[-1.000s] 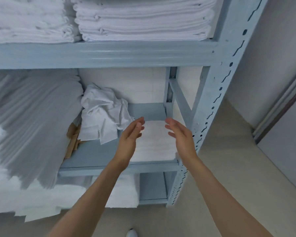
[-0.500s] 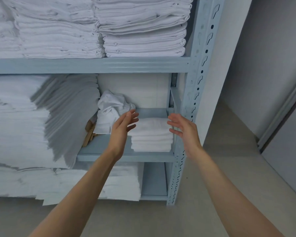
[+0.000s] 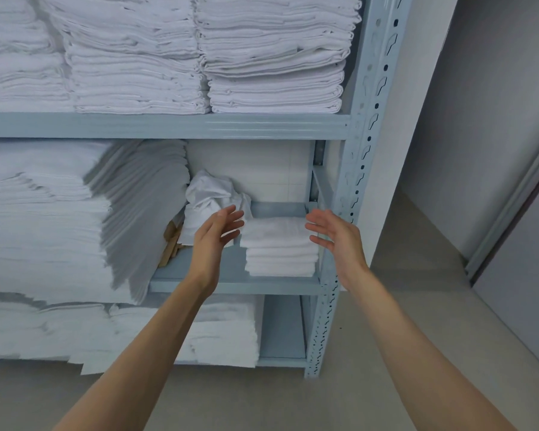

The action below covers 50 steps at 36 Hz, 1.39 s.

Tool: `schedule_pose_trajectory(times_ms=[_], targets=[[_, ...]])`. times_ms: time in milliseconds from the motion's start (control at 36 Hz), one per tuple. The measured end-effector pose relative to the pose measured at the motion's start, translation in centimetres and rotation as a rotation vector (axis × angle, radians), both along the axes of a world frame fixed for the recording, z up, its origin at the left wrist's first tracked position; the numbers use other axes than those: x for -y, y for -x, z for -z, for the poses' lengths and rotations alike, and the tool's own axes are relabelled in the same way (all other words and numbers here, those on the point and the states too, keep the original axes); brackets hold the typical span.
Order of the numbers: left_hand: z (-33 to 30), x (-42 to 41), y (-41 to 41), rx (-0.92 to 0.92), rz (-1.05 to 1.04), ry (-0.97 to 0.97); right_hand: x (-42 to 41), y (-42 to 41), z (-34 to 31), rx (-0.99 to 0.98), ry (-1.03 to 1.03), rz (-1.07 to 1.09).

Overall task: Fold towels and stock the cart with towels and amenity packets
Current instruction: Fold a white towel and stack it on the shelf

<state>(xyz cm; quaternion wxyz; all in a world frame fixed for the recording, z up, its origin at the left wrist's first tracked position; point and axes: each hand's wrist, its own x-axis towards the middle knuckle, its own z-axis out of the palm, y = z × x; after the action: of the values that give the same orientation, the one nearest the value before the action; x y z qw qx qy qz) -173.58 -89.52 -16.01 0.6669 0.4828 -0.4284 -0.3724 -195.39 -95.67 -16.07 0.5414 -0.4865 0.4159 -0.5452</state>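
A small stack of folded white towels [image 3: 280, 253] sits at the right end of the middle shelf [image 3: 231, 286] of a grey-blue metal rack. My left hand [image 3: 215, 237] hovers open just left of the stack, palm facing right. My right hand [image 3: 335, 237] is held open just right of it, palm facing left, in front of the rack's upright. Neither hand touches the towels. A crumpled white cloth [image 3: 212, 203] lies behind my left hand.
Tall piles of folded linen [image 3: 59, 219] fill the left of the middle shelf, and more stacks [image 3: 274, 57] load the top shelf. Brown wooden pieces [image 3: 170, 244] lean beside the crumpled cloth. The perforated upright [image 3: 355, 169] borders the right. Bare floor and a wall lie to the right.
The view has pulled back and up from the shelf, showing the top shelf's stacks. Both hands have spread a little wider apart on either side of the small towel stack.
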Motion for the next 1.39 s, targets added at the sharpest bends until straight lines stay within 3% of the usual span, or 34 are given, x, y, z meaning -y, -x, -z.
schedule_pose_trajectory(times_ms=[444,972,1250,1389], targets=[[-0.3,2.9,1.7,0.012,0.031,0.006,2.4,1.7,0.0,-0.008,0.01,-0.007],[6.1,8.5,-0.5,-0.063,-0.032,-0.131,8.9,0.9,5.7,-0.082,-0.11,0.003],[11.1,17.7,-4.3,-0.092,-0.001,-0.245,16.6,-2.1,10.9,-0.279,-0.165,0.127],[14.8,22.9,-6.3,0.004,-0.038,-0.365,21.4,-3.6,13.9,-0.454,-0.232,0.152]])
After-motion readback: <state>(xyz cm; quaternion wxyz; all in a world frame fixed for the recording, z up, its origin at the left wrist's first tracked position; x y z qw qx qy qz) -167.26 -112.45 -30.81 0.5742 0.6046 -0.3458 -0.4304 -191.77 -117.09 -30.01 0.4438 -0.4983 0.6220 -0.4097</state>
